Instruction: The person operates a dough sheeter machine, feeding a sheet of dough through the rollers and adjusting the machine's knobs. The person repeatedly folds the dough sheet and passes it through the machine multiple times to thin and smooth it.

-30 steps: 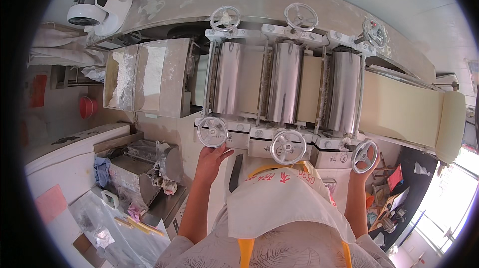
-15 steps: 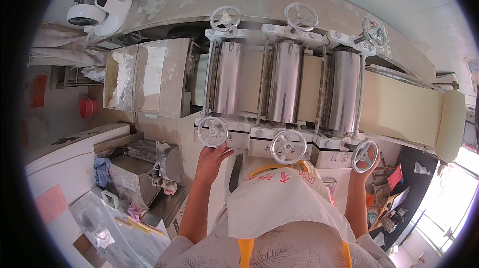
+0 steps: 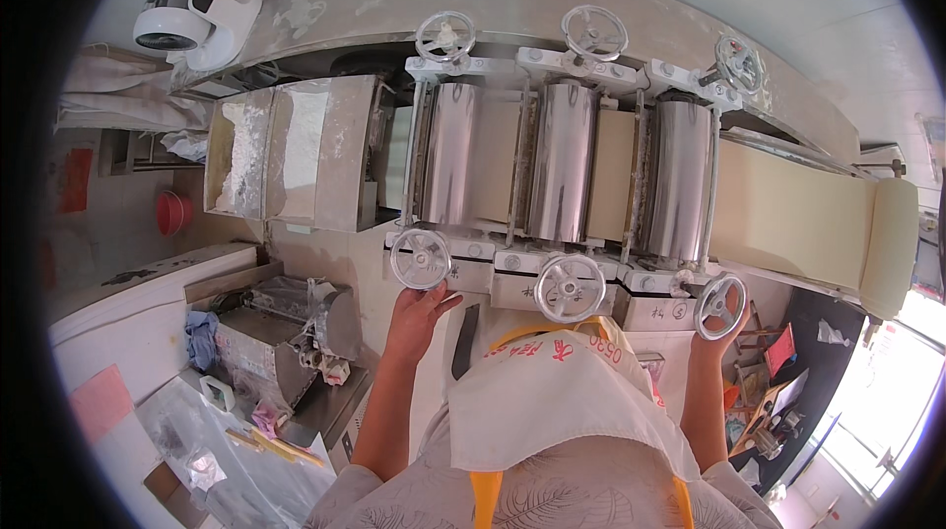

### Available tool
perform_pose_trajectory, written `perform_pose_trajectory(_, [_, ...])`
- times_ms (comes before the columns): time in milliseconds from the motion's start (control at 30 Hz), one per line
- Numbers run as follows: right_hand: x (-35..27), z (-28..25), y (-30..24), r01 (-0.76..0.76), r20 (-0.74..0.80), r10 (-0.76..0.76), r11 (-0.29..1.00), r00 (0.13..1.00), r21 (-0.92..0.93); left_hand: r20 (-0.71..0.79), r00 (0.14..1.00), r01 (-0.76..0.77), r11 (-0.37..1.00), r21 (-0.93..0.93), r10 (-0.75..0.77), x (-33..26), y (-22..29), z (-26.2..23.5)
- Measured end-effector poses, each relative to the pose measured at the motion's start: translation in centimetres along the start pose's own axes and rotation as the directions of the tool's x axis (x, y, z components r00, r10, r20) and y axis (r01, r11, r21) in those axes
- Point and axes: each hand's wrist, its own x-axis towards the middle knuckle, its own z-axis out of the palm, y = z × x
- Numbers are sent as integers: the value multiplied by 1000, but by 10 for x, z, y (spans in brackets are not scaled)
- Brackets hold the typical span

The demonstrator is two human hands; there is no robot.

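Head view: a dough-rolling machine spans the scene, with three steel rollers (image 3: pixel 562 169) side by side and handwheels along both its near and far edges. The left hand (image 3: pixel 419 310) is spread open, fingertips touching the lower rim of the near left wheel (image 3: pixel 421 258), not gripping it. The right hand (image 3: pixel 717 329) sits at the near right wheel (image 3: pixel 720 305), mostly hidden behind it; I cannot tell whether it is closed. The middle wheel (image 3: pixel 569 287) is untouched. A dough sheet (image 3: pixel 788 219) already runs through the rollers and out to the right, draping over the end. To the left, a floury hopper (image 3: pixel 286 155) stands open. Judging by this, rolling is well under way, with the wheels in hand.
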Motion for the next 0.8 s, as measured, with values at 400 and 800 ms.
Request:
perform_pose_trajectory(400, [4, 85, -27, -21, -293, -54, 968, 955, -248, 20, 1000, -14, 1000, 5, 14, 1, -4, -5])
perform_pose_trajectory(800, [-1, -7, 4, -37, -91, 36, 999, 995, -11, 9, 1000, -13, 1000, 11, 13, 0, -2, 0])
